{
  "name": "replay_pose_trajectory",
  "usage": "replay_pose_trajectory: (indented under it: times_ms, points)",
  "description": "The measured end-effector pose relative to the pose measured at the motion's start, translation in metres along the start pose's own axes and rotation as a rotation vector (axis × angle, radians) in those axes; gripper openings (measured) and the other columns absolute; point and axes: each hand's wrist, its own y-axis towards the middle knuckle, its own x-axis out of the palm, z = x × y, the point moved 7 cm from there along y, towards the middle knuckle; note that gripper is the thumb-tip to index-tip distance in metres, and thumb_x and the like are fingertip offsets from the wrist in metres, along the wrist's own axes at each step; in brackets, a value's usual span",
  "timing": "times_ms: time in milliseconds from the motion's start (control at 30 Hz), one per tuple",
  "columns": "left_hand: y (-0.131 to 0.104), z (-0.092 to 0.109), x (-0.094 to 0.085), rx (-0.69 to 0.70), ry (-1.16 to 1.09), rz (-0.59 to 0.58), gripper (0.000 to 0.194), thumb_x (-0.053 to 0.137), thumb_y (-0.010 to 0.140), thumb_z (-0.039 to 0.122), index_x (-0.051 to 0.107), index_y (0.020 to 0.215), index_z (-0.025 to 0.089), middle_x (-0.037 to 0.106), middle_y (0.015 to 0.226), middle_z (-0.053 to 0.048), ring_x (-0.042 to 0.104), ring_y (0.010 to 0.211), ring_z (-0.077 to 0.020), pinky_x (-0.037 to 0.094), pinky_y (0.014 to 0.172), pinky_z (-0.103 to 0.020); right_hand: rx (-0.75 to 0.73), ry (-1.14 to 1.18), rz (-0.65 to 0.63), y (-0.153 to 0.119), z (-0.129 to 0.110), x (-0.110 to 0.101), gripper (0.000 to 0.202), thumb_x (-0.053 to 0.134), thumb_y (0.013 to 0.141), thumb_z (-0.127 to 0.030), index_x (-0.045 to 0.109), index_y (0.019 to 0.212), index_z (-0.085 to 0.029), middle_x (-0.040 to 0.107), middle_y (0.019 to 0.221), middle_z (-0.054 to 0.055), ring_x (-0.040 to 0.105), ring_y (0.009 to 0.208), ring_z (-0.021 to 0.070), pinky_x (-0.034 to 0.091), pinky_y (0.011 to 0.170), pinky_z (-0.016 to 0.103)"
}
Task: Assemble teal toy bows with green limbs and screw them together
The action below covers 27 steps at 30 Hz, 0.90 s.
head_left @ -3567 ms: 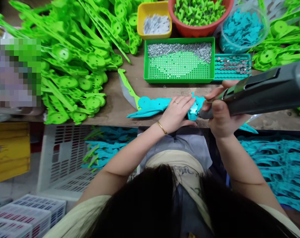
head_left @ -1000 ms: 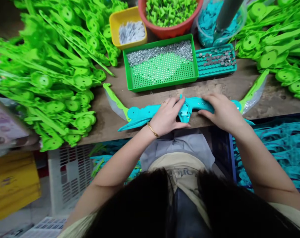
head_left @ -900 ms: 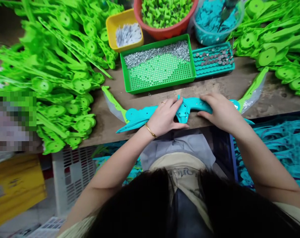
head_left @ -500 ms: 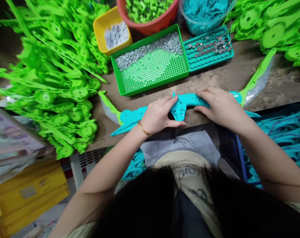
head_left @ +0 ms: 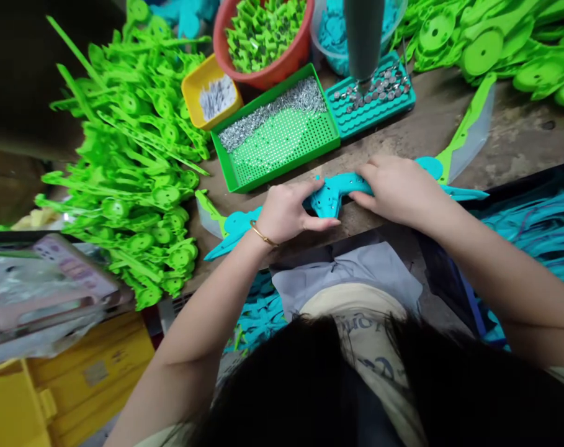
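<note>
A toy bow (head_left: 349,184) with a turquoise body lies across the near part of the bench. A green limb with a translucent grey panel (head_left: 471,139) sticks out at each end. My left hand (head_left: 284,214), with a bracelet at the wrist, grips the bow just left of its middle, thumb and forefinger around the central handle block (head_left: 327,197). Farther right, my right hand (head_left: 396,186) is closed over the bow's curved arm, fingers behind and thumb in front. The palms hide parts of the body.
Behind the bow stand a green perforated tray (head_left: 282,171) of small metal pins, a turquoise ridged tray (head_left: 379,118) of screws and a red tub (head_left: 263,77). A grey cylindrical tool (head_left: 365,37) hangs over the screws. Green parts (head_left: 142,149) are heaped at left.
My view has shifted, and the grey cylindrical tool has come into sight above the screw tray. Both hands stay on the bow, with the left thumb and forefinger spread a little wider.
</note>
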Motion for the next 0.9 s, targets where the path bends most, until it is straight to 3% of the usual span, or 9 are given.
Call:
replay_pose_trajectory:
  times_ms: [200,367,567,767,900]
  points:
    - [0.001,-0.001,-0.001,-0.003,-0.012,0.001,0.082,0.069,0.064,0.078,0.071,0.117,0.016,0.075,0.116,-0.011,0.072,0.105,-0.0322,0.056,0.089,-0.038,0.044,-0.129,-0.083,0.005,-0.012,-0.005,0.041,0.057,0.091,-0.041,0.065,0.112,-0.007,0.068,0.107,0.022,0.066,0.098,0.0385,0.047,0.071,0.040]
    - [0.002,-0.001,-0.002,-0.014,-0.024,0.026,0.080,0.072,0.065,0.074,0.071,0.119,0.015,0.075,0.114,-0.011,0.072,0.104,-0.0315,0.056,0.090,-0.037,0.069,-0.166,-0.105,0.009,-0.011,-0.010,0.042,0.059,0.090,-0.045,0.066,0.108,-0.008,0.070,0.103,0.022,0.067,0.097,0.0386,0.047,0.072,0.040]
    - [0.000,0.007,-0.002,0.026,0.004,0.022,0.074,0.080,0.065,0.064,0.070,0.118,0.015,0.076,0.109,-0.012,0.074,0.100,-0.0284,0.058,0.086,-0.035,0.054,-0.182,-0.140,0.007,-0.015,-0.010,0.039,0.048,0.093,-0.042,0.065,0.107,-0.010,0.069,0.101,0.022,0.070,0.091,0.0344,0.044,0.064,0.036]
    - [-0.003,0.013,0.001,0.077,0.059,0.034,0.075,0.080,0.066,0.063,0.067,0.122,0.014,0.075,0.114,-0.015,0.073,0.105,-0.0303,0.060,0.089,-0.039,0.067,-0.207,-0.240,0.011,-0.013,-0.012,0.039,0.047,0.094,-0.041,0.066,0.111,-0.012,0.071,0.104,0.020,0.071,0.093,0.0306,0.047,0.067,0.034]
    - [-0.002,0.015,0.002,0.081,0.058,0.023,0.080,0.076,0.068,0.067,0.065,0.124,0.011,0.073,0.117,-0.018,0.071,0.109,-0.0320,0.059,0.091,-0.041,0.022,-0.100,-0.292,0.022,-0.013,-0.026,0.041,0.046,0.095,-0.047,0.068,0.110,-0.015,0.073,0.108,0.016,0.070,0.100,0.0312,0.050,0.076,0.037]
